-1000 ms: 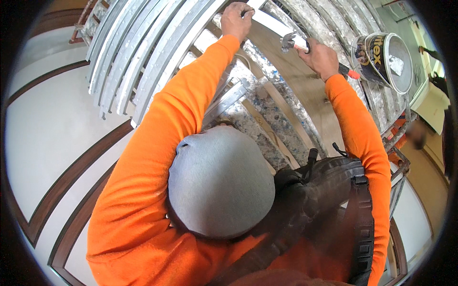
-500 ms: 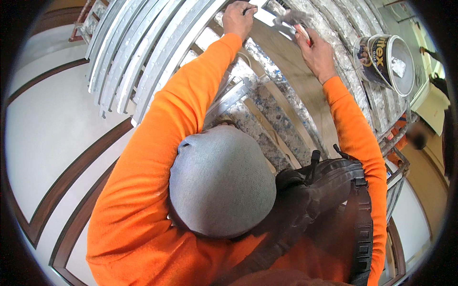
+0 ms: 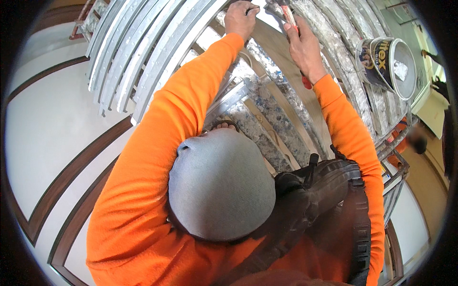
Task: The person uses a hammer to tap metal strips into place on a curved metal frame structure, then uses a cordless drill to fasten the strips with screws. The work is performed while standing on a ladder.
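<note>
My right hand is wrapped round a hammer with a red handle, whose dark head is by the upper edge of the view. The handle's red butt shows below my wrist. Just left of the hammer head, my left hand has thumb and fingertips pinched together at the end of a bright metal strip. Whatever is between those fingertips is too small to make out. Under both hands runs a brown board on a paint-splashed slatted platform.
Several grey metal channels lie side by side at upper left. A short metal piece rests near my grey-clothed knee. On the slats at right stands a paint bucket. Another person is beyond the railing at far right.
My right hand has moved up and left with the hammer, bringing its head closer to my left fingertips. My left hand has stayed nearly still.
</note>
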### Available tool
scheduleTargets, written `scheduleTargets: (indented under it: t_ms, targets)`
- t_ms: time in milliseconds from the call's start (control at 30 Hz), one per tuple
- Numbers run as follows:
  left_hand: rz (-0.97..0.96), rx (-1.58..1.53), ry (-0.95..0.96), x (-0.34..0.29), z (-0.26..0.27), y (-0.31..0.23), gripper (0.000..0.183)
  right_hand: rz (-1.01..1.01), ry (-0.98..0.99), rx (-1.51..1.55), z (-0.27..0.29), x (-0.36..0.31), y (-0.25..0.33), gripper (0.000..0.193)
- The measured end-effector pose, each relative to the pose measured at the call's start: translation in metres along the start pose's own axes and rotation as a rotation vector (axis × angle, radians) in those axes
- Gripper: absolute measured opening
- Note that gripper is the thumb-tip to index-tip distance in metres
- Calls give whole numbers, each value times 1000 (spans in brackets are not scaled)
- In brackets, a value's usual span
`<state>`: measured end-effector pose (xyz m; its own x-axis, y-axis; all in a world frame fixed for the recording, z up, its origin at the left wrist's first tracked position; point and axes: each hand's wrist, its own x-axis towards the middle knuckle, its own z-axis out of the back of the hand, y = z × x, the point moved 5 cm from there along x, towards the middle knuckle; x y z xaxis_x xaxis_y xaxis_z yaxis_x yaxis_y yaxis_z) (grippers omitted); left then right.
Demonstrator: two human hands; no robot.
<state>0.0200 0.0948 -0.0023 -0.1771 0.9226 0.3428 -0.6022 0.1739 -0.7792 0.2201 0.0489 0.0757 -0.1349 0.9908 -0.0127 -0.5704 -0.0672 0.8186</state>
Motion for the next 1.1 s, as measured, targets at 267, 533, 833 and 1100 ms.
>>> scheduleTargets:
  t_ms: [267,533,833,1100]
  targets:
    - [-36,37,-8,1,3,-4,9,-53,51,-15,-6,0,11,38]
    - [-37,43,4,2,1,-1,10,-26,144,-107,-21,6,-5,38]
    - [-27,76,-16,0,-4,3,16,0,181,-117,-20,7,-1,36]
    - [-74,80,-15,0,-5,4,17,6,144,-180,-20,8,-6,40]
